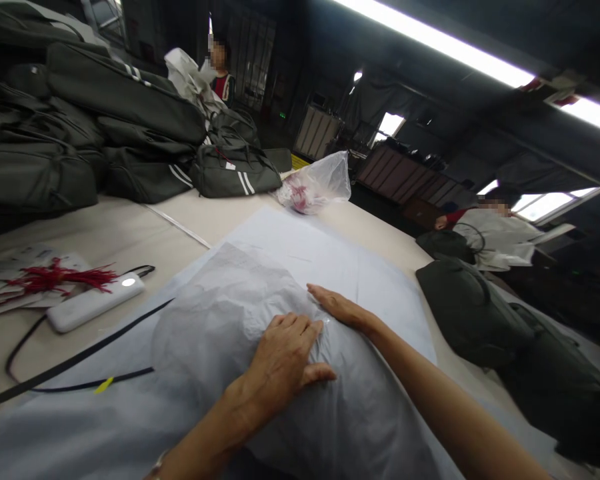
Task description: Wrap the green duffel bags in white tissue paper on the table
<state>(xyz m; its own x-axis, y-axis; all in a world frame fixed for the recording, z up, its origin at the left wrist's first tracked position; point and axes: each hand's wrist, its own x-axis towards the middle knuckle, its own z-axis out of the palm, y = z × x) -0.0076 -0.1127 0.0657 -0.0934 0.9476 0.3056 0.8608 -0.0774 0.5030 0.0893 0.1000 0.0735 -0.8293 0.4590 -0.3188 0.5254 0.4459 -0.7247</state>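
A thin white translucent bag (205,327) bulges up in front of me, wrinkled around my fingers; what fills it is hidden. My left hand (287,350) presses on top of it with bent fingers and the thumb stretched out to the right. Just beyond, my right hand (334,307) rests flat along the far right side of the bag, fingers extended. Underneath lies a large pale sheet (380,280) spread over the table. To the left, a black strap (95,342) and a thin black cord (80,389) with a yellow tab (104,385) run towards the bag.
Dark green bags (145,120) are piled at the back left, and more green bags (475,307) lie on the right. A white device (97,303) sits beside red-stringed tags (60,277). A clear plastic bag (320,183) stands at the far edge. Two people work further off.
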